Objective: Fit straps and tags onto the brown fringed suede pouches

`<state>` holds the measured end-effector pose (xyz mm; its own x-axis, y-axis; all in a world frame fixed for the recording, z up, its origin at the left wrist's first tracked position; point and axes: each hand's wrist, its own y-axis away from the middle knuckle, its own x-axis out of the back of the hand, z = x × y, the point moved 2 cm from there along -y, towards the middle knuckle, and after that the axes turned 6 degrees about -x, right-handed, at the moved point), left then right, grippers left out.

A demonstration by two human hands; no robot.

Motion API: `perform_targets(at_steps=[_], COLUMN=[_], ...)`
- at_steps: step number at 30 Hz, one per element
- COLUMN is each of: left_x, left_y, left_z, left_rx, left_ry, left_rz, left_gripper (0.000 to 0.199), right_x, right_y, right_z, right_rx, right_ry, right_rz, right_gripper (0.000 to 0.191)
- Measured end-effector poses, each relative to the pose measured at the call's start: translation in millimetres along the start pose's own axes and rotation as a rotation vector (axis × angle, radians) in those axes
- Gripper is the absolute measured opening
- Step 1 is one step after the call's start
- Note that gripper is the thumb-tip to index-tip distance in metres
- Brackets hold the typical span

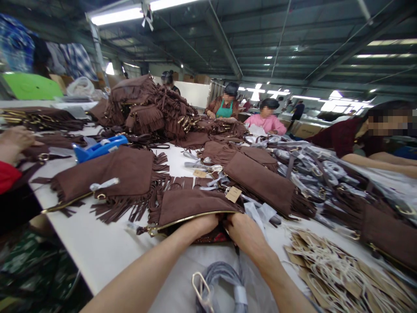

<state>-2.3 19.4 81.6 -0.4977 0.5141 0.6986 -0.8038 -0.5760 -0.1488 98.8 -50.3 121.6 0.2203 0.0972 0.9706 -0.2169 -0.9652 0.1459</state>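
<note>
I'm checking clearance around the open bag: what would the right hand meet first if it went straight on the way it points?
Most likely the open brown bag itself: the right hand is right at it, angled forward and leftward, though exact depth there is unclear.

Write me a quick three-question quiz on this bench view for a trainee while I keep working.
1. True or false: the left hand and right hand are both at the opening of the brown fringed bag.
2. What colour is the tape dispenser? a) green b) blue c) red
3. Fill in: the pile of cardboard tags with pale strings lies to the person's ____ of that bag.

Key: 1 true; 2 b; 3 right.
</note>
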Motion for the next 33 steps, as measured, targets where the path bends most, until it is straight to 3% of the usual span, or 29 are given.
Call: perform_targets(at_steps=[3,7,12,16,20,24,29,33], left_x=[11.2,32.3,37.1,24.8,17.3,14.7,13.7,13.7], left_y=[13,34,38,28,25,26,27,28], left_z=[6,20,27,19,17,17,15,17], left_rx=[0.045,0.055,0.044,0.106,0.114,0.134,0.154,0.162], left_ry=[0.014,0.068,0.307,0.584,0.84,1.111,1.097,1.128], left_rz=[0.063,0.147,0.216,0.249,0.247,0.313,0.367,0.362], left_gripper=[0.039,0.016,0.007,0.024,0.039,0.031,0.025,0.032], right_x=[11,22,16,8,2,0,0,-1], right_y=[1,1,-1,-3,-10,-13,-14,-16], right_z=[4,15,25,25,27,26,25,26], right_rx=[0.109,0.245,0.203,0.225,0.156,0.111,0.122,0.151], right_ry=[-0.107,-0.478,-1.096,-1.363,-1.385,-1.375,-1.318,-1.303], right_rz=[0.021,0.045,-0.3,-0.424,-0.299,-0.196,-0.177,-0.174], right_gripper=[0.025,0.023,0.026,0.047,0.041,0.047,0.048,0.049])
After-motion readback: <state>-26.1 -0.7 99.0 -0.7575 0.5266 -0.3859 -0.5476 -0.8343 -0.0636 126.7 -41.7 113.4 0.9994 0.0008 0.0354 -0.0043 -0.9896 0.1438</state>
